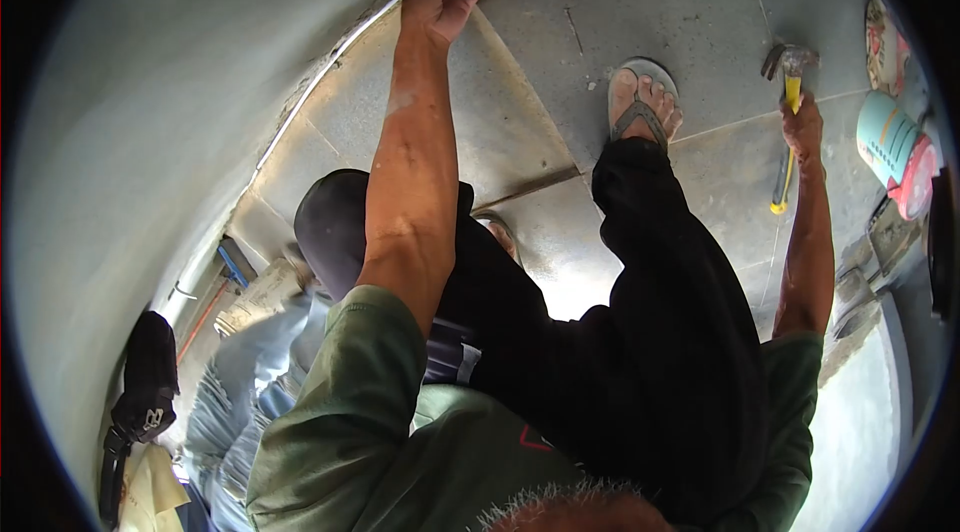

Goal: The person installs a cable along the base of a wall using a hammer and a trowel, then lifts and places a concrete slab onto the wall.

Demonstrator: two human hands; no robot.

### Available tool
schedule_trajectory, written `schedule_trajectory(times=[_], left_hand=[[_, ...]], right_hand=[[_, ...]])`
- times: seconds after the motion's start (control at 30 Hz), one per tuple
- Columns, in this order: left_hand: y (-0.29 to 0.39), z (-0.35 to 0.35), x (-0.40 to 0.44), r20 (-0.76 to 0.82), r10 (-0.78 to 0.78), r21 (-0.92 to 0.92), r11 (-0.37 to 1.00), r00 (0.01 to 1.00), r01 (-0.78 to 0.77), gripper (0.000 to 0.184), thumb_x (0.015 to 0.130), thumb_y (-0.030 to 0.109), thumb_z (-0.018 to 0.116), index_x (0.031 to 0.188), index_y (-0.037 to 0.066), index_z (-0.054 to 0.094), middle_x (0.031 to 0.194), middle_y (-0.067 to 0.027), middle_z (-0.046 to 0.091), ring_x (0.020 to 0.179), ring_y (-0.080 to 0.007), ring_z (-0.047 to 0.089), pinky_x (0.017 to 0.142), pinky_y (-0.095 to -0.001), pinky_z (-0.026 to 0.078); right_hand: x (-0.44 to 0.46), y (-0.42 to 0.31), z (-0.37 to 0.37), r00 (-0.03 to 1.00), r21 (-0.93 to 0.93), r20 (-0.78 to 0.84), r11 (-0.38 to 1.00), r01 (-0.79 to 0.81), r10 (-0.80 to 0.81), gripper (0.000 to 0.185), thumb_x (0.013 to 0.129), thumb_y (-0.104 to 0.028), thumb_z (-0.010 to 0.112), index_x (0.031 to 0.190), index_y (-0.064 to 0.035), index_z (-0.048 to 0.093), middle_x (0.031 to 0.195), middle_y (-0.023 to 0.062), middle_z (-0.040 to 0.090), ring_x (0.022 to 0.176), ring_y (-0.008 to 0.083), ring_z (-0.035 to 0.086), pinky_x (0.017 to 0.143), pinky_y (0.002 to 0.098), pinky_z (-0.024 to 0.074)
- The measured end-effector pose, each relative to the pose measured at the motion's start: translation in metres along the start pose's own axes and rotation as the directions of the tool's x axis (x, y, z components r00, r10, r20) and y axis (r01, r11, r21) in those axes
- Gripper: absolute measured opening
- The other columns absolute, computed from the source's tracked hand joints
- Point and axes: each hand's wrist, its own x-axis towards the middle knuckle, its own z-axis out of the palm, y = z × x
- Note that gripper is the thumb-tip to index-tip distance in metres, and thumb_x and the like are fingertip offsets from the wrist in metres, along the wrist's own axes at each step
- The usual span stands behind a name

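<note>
Black trousers (670,262): my legs, folded close below me.
Right hand (803,129): fingers clamped round the hammer (793,90) by its yellow-and-black handle — well apart from the strip.
Left hand (445,0): fingers curled in at the foot of the wall (200,52), right by the strip — whether they pinch anything, I can't tell.
White strip (296,112): running along where wall meets floor; laid, I'd judge, but what's fastened and what's left doesn't show.
</note>
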Motion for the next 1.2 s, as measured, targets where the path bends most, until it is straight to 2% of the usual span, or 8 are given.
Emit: schedule_trajectory(times=[0.27, 0.37, 0.43, 0.5, 0.7, 1.07, 1.13, 1.2], left_hand=[[-0.008, -0.005, 0.016, -0.125, 0.069, -0.048, 0.996, 0.99, -0.075, 0.017, 0.088, -0.006, 0.052, 0.102, 0.002, 0.054, 0.09, -0.0097, 0.059, 0.083, -0.0215, 0.06, 0.074, -0.0369, 0.056], [-0.013, -0.01, 0.02, -0.203, 0.073, 0.013, 0.997, 0.976, -0.072, 0.015, 0.089, 0.0, 0.052, 0.104, -0.001, 0.053, 0.093, -0.0114, 0.06, 0.082, -0.0235, 0.061, 0.073, -0.0362, 0.056], [-0.01, -0.027, 0.025, 0.042, 0.11, -0.009, 0.994, 0.993, -0.11, 0.014, 0.087, 0.004, 0.058, 0.099, 0.011, 0.059, 0.089, -0.0074, 0.064, 0.078, -0.0188, 0.063, 0.066, -0.0319, 0.056], [-0.007, -0.033, 0.027, 0.032, 0.039, -0.008, 0.999, 0.999, -0.038, 0.012, 0.086, 0.004, 0.059, 0.097, 0.009, 0.059, 0.086, -0.0074, 0.064, 0.074, -0.0192, 0.063, 0.064, -0.0326, 0.056], [0.005, -0.034, 0.022, 0.151, -0.099, 0.08, 0.993, 0.984, 0.088, 0.009, 0.086, 0.005, 0.06, 0.095, 0.004, 0.06, 0.079, -0.008, 0.064, 0.068, -0.0198, 0.063, 0.059, -0.0335, 0.056], [-0.001, -0.026, 0.017, 0.404, -0.083, 0.028, 0.997, 0.911, 0.078, 0.01, 0.084, 0.006, 0.063, 0.093, 0.004, 0.059, 0.078, -0.0083, 0.063, 0.064, -0.0203, 0.06, 0.056, -0.0311, 0.05], [-0.003, -0.015, 0.015, -0.204, 0.014, 0.041, 0.999, 0.979, -0.006, 0.013, 0.082, 0.003, 0.065, 0.094, 0.005, 0.059, 0.079, -0.0064, 0.062, 0.066, -0.0191, 0.06, 0.057, -0.0304, 0.05], [-0.003, -0.027, 0.019, 0.035, 0.02, 0.044, 0.999, 0.999, -0.022, 0.014, 0.081, 0.001, 0.065, 0.094, 0.005, 0.06, 0.081, -0.0061, 0.063, 0.068, -0.0188, 0.06, 0.058, -0.0307, 0.05]], right_hand=[[-0.018, -0.136, -0.071, 0.966, 0.088, 0.055, 0.965, 0.246, -0.252, 0.021, 0.088, -0.021, 0.062, 0.097, -0.0033, 0.054, 0.081, 0.0134, 0.063, 0.067, 0.0295, 0.064, 0.06, 0.0342, 0.051], [-0.011, -0.217, -0.077, 0.652, 0.219, -0.089, 0.624, 0.75, -0.753, 0.019, 0.087, -0.022, 0.063, 0.094, -0.0056, 0.056, 0.079, 0.0101, 0.063, 0.062, 0.0223, 0.063, 0.056, 0.0327, 0.0528], [0.01, -0.249, -0.068, 0.439, 0.174, 0.015, 0.435, 0.884, -0.898, 0.025, 0.085, -0.028, 0.065, 0.092, -0.0055, 0.057, 0.079, 0.0091, 0.062, 0.063, 0.0216, 0.064, 0.056, 0.0343, 0.0533], [0.023, -0.292, -0.058, 0.377, 0.032, 0.3, 0.404, 0.914, -0.876, 0.032, 0.084, -0.035, 0.066, 0.09, -0.0043, 0.057, 0.077, 0.01, 0.062, 0.064, 0.0232, 0.064, 0.058, 0.0343, 0.0533], [0.045, -0.346, -0.025, 0.1, -0.007, 0.282, 0.102, 0.995, -0.954, 0.038, 0.083, -0.038, 0.066, 0.089, -0.0023, 0.057, 0.076, 0.0108, 0.062, 0.066, 0.0257, 0.064, 0.061, 0.0337, 0.0526], [0.077, -0.363, -0.01, 0.168, -0.09, 0.36, 0.145, 0.985, -0.918, 0.038, 0.085, -0.04, 0.062, 0.09, -0.0031, 0.055, 0.081, 0.0112, 0.061, 0.069, 0.0285, 0.064, 0.061, 0.0367, 0.0519], [0.08, -0.364, -0.008, 0.199, -0.116, 0.368, 0.167, 0.979, -0.908, 0.038, 0.085, -0.04, 0.061, 0.091, -0.0034, 0.054, 0.082, 0.0114, 0.061, 0.069, 0.0288, 0.065, 0.061, 0.0365, 0.0521], [0.083, -0.364, -0.01, 0.121, -0.055, 0.283, 0.11, 0.992, -0.952, 0.038, 0.086, -0.04, 0.061, 0.092, -0.0037, 0.053, 0.082, 0.0116, 0.061, 0.067, 0.0291, 0.065, 0.06, 0.0359, 0.0525]])
